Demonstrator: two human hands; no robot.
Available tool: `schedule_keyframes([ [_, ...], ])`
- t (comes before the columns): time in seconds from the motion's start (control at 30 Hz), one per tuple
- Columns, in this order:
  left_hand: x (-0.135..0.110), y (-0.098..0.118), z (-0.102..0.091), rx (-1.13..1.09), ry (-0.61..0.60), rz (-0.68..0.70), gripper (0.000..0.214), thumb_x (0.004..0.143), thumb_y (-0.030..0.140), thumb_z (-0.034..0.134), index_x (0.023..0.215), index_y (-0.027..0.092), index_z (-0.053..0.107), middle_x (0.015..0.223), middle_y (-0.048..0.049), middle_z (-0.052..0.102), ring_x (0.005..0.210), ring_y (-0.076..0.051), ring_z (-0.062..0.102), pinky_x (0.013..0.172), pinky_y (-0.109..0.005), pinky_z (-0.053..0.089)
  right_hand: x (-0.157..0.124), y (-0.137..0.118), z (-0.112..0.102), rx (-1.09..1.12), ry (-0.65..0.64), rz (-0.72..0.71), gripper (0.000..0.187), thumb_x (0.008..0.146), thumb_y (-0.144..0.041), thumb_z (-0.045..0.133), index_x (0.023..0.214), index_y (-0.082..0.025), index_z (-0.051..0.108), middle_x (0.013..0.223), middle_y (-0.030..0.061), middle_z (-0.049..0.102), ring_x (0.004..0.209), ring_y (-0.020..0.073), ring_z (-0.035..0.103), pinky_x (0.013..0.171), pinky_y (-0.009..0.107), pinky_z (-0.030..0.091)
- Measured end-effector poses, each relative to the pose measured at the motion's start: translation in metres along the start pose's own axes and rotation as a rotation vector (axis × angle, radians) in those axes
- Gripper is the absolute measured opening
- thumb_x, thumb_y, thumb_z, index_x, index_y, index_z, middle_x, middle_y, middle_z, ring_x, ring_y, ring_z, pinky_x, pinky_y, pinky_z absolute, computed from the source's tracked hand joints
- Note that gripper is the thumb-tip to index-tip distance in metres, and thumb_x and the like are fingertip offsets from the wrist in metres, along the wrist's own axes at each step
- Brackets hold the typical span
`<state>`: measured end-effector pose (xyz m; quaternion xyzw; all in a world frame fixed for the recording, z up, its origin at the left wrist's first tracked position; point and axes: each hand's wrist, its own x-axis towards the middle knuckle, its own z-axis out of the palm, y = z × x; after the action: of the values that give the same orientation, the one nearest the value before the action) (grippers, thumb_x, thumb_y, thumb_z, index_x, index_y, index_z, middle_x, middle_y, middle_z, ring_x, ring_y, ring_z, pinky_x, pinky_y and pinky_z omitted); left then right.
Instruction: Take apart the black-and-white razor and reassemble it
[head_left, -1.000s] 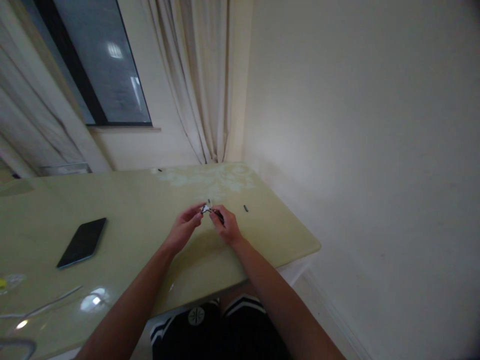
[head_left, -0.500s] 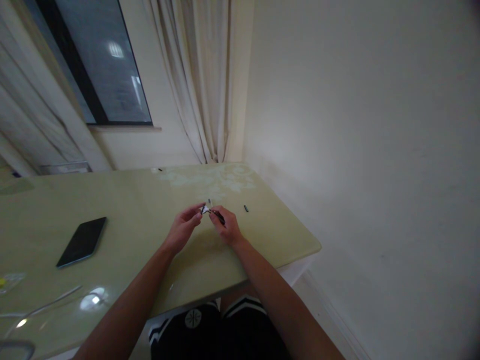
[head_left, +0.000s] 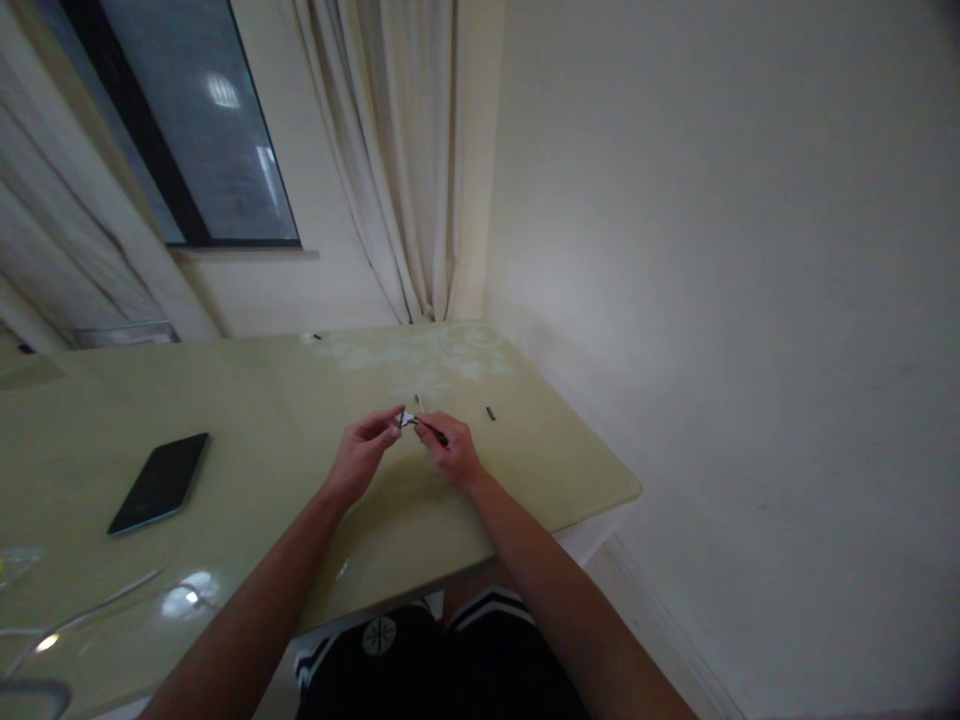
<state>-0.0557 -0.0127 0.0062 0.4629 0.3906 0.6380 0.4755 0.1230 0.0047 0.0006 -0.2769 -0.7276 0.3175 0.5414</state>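
My left hand (head_left: 358,460) is closed, thumb and fingers pinching a small white-and-dark piece (head_left: 406,418) above the table; its kind is too small to make out. My right hand (head_left: 456,458) grips a slim dark pen-like tool (head_left: 436,433), whose tip points at that piece from the right. Whether the tip touches it, I cannot tell. Just beyond the fingers lies a thin pale stick with a dark end (head_left: 418,402). To the right of my right hand rests a small black bar (head_left: 490,413).
A dark tablet (head_left: 159,483) lies on the glossy pale-green table (head_left: 255,400) at left. Near the front left corner are a grey cable (head_left: 97,604) and a clear packet (head_left: 18,565). A tiny dark item (head_left: 317,337) sits by the back edge. The wall (head_left: 675,300) borders the right side.
The view has shifted slightly, so everything sits a little further left. Both hands keep their grips, with only a slight movement at the fingertips.
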Motion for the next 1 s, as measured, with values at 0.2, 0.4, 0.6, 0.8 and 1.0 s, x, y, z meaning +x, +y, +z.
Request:
schedule_keyframes([
  [0.2, 0.000, 0.000, 0.000, -0.020, -0.022, -0.001, 0.048, 0.059, 0.039, 0.096, 0.102, 0.022, 0.084, 0.082, -0.0027, 0.074, 0.074, -0.014, 0.059, 0.075, -0.029, 0.047, 0.000, -0.005, 0.000, 0.021, 0.005, 0.037, 0.030, 0.098, -0.043, 0.058, 0.111, -0.023, 0.076, 0.087, 0.0058, 0.068, 0.083, 0.0201, 0.062, 0.078, 0.031, 0.049],
  [0.4, -0.002, 0.001, 0.003, -0.033, -0.023, 0.005, 0.050, 0.059, 0.042, 0.096, 0.104, 0.023, 0.084, 0.079, -0.0007, 0.070, 0.069, -0.012, 0.054, 0.069, -0.026, 0.044, 0.000, -0.005, 0.000, 0.055, 0.040, 0.042, 0.028, 0.097, -0.043, 0.060, 0.109, -0.023, 0.077, 0.089, 0.0065, 0.069, 0.083, 0.0210, 0.063, 0.080, 0.032, 0.049],
  [0.6, -0.001, 0.002, 0.004, -0.025, -0.027, 0.003, 0.049, 0.059, 0.042, 0.096, 0.103, 0.024, 0.084, 0.080, -0.0008, 0.070, 0.070, -0.011, 0.053, 0.068, -0.025, 0.045, -0.001, -0.005, 0.000, 0.029, 0.036, 0.013, 0.028, 0.098, -0.042, 0.059, 0.109, -0.023, 0.077, 0.091, 0.0066, 0.070, 0.084, 0.0203, 0.063, 0.081, 0.032, 0.050],
  [0.8, -0.001, -0.002, 0.001, 0.006, -0.014, -0.017, 0.053, 0.061, 0.045, 0.094, 0.107, 0.021, 0.082, 0.082, -0.0020, 0.072, 0.069, -0.011, 0.054, 0.067, -0.024, 0.046, -0.001, 0.003, 0.001, 0.010, 0.031, -0.037, 0.028, 0.098, -0.042, 0.061, 0.109, -0.023, 0.078, 0.097, 0.0080, 0.074, 0.088, 0.0207, 0.066, 0.084, 0.033, 0.051],
  [1.0, -0.001, 0.000, 0.002, 0.037, 0.002, -0.017, 0.055, 0.056, 0.046, 0.096, 0.104, 0.022, 0.084, 0.085, -0.0040, 0.076, 0.076, -0.014, 0.060, 0.076, -0.029, 0.051, -0.001, 0.009, 0.000, -0.041, 0.020, -0.098, 0.029, 0.099, -0.042, 0.060, 0.108, -0.022, 0.079, 0.088, 0.0059, 0.073, 0.078, 0.0184, 0.064, 0.074, 0.030, 0.050],
])
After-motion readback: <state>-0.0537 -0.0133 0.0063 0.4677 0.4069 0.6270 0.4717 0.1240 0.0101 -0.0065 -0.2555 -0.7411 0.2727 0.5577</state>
